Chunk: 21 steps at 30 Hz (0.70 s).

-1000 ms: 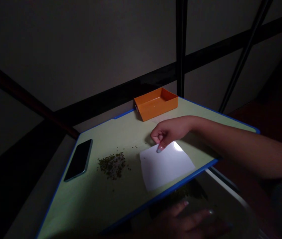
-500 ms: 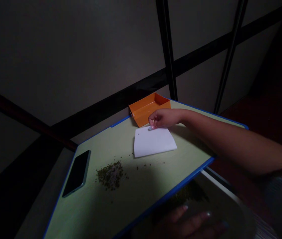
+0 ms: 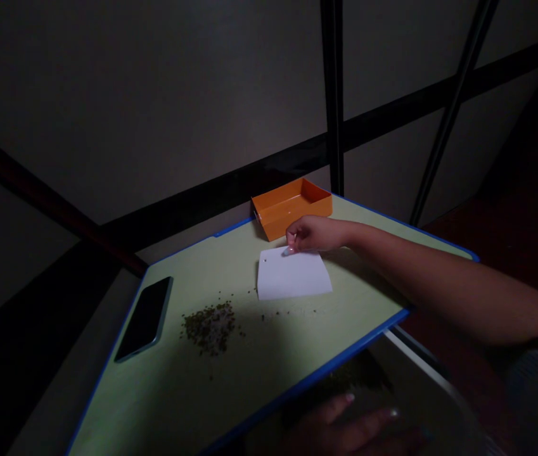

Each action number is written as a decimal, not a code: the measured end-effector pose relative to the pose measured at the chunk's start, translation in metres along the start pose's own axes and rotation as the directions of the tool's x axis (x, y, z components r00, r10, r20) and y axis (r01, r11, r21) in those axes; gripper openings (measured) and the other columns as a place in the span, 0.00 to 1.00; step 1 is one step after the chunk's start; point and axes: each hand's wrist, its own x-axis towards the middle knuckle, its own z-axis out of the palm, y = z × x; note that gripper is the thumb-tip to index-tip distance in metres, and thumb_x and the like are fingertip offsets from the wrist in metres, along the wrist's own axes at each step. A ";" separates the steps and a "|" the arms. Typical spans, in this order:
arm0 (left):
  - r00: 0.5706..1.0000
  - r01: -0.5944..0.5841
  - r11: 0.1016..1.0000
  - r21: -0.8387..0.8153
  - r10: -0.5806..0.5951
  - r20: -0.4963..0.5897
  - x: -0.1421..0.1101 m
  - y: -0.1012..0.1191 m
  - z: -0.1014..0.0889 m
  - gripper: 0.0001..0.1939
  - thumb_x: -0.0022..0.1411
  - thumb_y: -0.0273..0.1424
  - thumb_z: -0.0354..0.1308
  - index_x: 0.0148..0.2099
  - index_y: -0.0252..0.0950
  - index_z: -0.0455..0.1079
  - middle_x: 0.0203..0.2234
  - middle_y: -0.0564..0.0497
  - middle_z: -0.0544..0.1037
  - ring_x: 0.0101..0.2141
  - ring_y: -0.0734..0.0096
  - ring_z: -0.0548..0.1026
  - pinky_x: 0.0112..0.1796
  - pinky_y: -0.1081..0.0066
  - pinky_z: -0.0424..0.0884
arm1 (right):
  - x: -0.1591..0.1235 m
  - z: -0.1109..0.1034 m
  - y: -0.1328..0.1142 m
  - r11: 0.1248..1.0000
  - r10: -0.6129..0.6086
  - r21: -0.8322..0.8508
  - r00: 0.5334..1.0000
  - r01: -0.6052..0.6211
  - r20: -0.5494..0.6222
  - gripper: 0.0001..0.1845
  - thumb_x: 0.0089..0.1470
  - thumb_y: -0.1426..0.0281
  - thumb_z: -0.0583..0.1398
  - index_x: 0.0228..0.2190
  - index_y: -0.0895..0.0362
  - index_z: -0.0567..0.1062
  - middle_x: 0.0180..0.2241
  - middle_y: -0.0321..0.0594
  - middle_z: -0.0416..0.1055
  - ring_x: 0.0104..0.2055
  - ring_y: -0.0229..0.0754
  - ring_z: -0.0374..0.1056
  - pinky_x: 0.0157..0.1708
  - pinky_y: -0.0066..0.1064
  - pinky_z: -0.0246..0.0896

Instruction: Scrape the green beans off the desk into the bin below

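My right hand (image 3: 313, 234) pinches the far edge of a white piece of paper (image 3: 293, 277) between thumb and fingers. The paper stands just above the pale green tabletop (image 3: 249, 386), with a small dark spot near its upper left corner. Just behind my right hand is an orange open box (image 3: 275, 225). Left of the paper lies a loose heap of small dark and pale grains (image 3: 211, 324), with a few strays below the paper's near edge. In shadow below the table's front edge, my left hand (image 3: 354, 427) has its fingers spread; what lies beneath it is too dark to make out.
A phone (image 3: 146, 318) with a dark screen lies along the table's left edge. Blue trim (image 3: 352, 349) borders the table. Behind it stands a panelled wall (image 3: 211, 95) with dark strips. A pale curved rim (image 3: 421, 361) shows below the front right edge.
The paper has tipped slightly in my right hand, its near right corner shifting a little left. The whole view has shifted slightly. My left hand looks much the same.
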 end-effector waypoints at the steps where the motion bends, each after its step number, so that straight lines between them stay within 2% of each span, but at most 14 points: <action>1: 1.000 0.001 1.000 0.013 -0.001 -0.011 0.000 0.000 0.000 0.24 0.77 0.33 0.32 0.69 0.42 0.57 0.68 0.61 0.56 0.62 0.77 0.63 0.44 0.72 0.77 | 0.000 0.001 0.000 1.000 0.008 0.020 1.000 -0.008 -0.025 0.12 0.51 0.64 0.65 0.26 0.59 0.70 0.24 0.34 0.65 0.26 0.33 0.57 0.26 0.28 0.50; 6: 0.990 0.052 0.997 0.054 -0.044 -0.133 0.001 -0.003 -0.004 0.23 0.77 0.33 0.34 0.66 0.46 0.62 0.66 0.65 0.60 0.62 0.80 0.63 0.46 0.76 0.74 | 0.002 0.003 -0.004 0.993 0.100 0.088 0.973 -0.083 -0.208 0.13 0.50 0.65 0.65 0.25 0.58 0.69 0.24 0.35 0.65 0.25 0.34 0.57 0.26 0.29 0.49; 9: 0.989 0.059 0.996 0.067 -0.050 -0.139 0.001 -0.003 -0.004 0.23 0.77 0.32 0.35 0.65 0.49 0.63 0.66 0.66 0.61 0.62 0.80 0.63 0.45 0.75 0.75 | 0.002 0.003 -0.008 0.987 0.159 0.026 0.927 -0.160 -0.339 0.11 0.51 0.66 0.64 0.24 0.59 0.70 0.24 0.36 0.66 0.26 0.34 0.58 0.26 0.30 0.48; 12: 0.983 0.070 0.995 0.069 -0.058 -0.172 0.001 -0.001 0.001 0.24 0.76 0.31 0.35 0.64 0.50 0.65 0.65 0.67 0.62 0.62 0.80 0.63 0.44 0.76 0.75 | 0.003 0.006 -0.010 0.970 0.192 -0.053 0.887 -0.235 -0.419 0.10 0.51 0.68 0.64 0.24 0.60 0.72 0.24 0.37 0.67 0.26 0.35 0.58 0.27 0.30 0.47; 16: 0.976 0.085 0.996 0.028 -0.078 -0.204 -0.001 0.002 0.008 0.24 0.76 0.33 0.35 0.66 0.47 0.62 0.67 0.65 0.59 0.64 0.76 0.59 0.46 0.74 0.75 | 0.004 0.014 -0.009 0.970 0.172 -0.076 0.877 -0.229 -0.448 0.06 0.53 0.69 0.64 0.31 0.61 0.75 0.23 0.36 0.66 0.24 0.34 0.57 0.26 0.30 0.47; 19: 0.988 0.041 0.999 0.005 -0.040 -0.152 0.000 0.002 0.006 0.24 0.76 0.35 0.37 0.68 0.44 0.61 0.68 0.63 0.58 0.65 0.74 0.59 0.47 0.72 0.75 | 0.005 0.018 -0.005 0.981 0.135 -0.069 0.898 -0.180 -0.418 0.09 0.55 0.68 0.63 0.37 0.61 0.76 0.24 0.36 0.67 0.24 0.35 0.57 0.25 0.30 0.48; 21: 0.994 0.030 0.999 -0.017 -0.032 -0.106 0.001 0.001 0.004 0.24 0.76 0.34 0.36 0.68 0.42 0.60 0.68 0.62 0.57 0.64 0.75 0.60 0.47 0.71 0.75 | 0.005 0.018 -0.002 0.988 0.106 -0.063 0.917 -0.141 -0.385 0.10 0.55 0.68 0.62 0.38 0.61 0.76 0.27 0.40 0.71 0.27 0.37 0.61 0.26 0.30 0.51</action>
